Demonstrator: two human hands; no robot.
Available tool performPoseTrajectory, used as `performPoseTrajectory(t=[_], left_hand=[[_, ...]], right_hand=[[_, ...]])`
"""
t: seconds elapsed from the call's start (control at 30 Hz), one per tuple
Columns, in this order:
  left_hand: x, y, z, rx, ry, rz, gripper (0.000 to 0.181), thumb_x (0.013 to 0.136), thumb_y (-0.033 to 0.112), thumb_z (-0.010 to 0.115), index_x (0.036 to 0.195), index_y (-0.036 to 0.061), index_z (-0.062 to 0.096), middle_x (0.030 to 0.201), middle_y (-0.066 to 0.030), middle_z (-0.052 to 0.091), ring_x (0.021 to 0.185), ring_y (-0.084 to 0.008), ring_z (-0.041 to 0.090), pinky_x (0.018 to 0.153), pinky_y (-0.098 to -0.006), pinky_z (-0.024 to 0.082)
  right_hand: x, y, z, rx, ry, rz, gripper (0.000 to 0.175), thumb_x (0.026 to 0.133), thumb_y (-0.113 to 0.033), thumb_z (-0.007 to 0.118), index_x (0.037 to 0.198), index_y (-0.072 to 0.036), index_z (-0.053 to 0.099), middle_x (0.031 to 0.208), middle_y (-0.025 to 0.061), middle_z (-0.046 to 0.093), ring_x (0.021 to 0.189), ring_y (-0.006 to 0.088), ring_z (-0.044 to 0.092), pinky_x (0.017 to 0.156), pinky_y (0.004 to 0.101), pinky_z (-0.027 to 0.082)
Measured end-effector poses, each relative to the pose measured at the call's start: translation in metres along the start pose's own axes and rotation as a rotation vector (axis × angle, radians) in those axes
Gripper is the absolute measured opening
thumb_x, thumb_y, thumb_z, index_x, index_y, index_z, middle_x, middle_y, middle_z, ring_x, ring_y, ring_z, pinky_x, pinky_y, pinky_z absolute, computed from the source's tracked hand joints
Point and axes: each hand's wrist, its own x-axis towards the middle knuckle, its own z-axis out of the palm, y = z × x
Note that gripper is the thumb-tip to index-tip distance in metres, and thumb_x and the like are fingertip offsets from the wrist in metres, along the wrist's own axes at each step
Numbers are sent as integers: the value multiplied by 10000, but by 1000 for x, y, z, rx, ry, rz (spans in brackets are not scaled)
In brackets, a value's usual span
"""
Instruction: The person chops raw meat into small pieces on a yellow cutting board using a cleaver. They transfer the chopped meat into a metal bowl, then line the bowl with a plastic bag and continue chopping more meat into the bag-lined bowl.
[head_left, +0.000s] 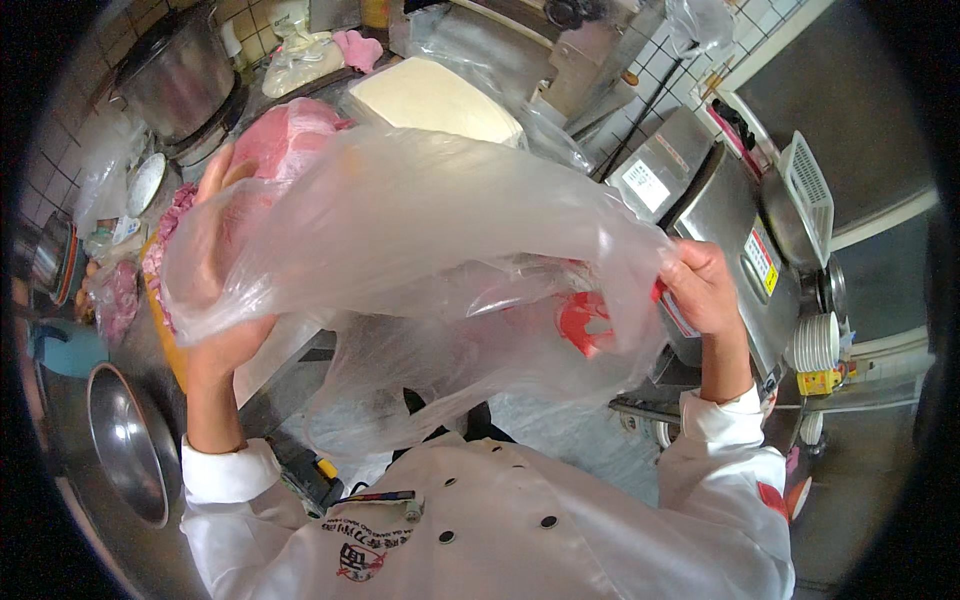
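A large translucent plastic bag with red print is stretched between my hands in front of my white jacket. My right hand pinches its edge at the right, fingers closed on the film. At the left, my left hand is inside or behind the bag's other end, its fingers extended upward and partly seen through the film. Just beyond those fingers lies a large piece of raw pink meat. Small pieces of cut meat lie along a yellow cutting board beside my left hand.
A pale block-like stack lies behind the bag. To the left are a tall metal pot, a metal bowl and bagged meat. At the right stand steel equipment, a white basket and stacked white dishes.
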Motion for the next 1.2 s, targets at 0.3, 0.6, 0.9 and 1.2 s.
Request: performPoseTrajectory(t=[0.3,0.6,0.9,1.2], left_hand=[[-13,75,44,-480,-81,-88,606,717,88,711,1276,-1,496,1214,-139,572,1033,-209,580,953,-327,421],[11,154,121,-135,-453,413,660,633,2,686,1268,59,515,1161,-112,589,1069,-245,562,940,-350,419],[-47,321,215,-150,-589,946,629,665,180,718,1254,90,515,1048,-184,599,977,-335,576,876,-422,437],[-117,517,338,-488,-577,1056,223,706,119,630,913,39,628,776,-163,633,695,-284,633,647,-367,497]], right_hand=[[-44,50,-38,129,154,15,239,944,-214,531,927,-3,644,803,5,625,710,70,544,659,233,450],[-138,59,-15,142,644,197,254,941,-201,509,840,-10,643,708,-7,608,601,55,495,552,228,413],[-283,17,-52,9,1048,213,333,943,-265,501,842,29,621,725,39,635,643,81,558,580,248,451],[-458,-20,-124,-209,1298,35,336,932,-292,518,835,7,636,687,17,620,589,75,530,554,251,438]])
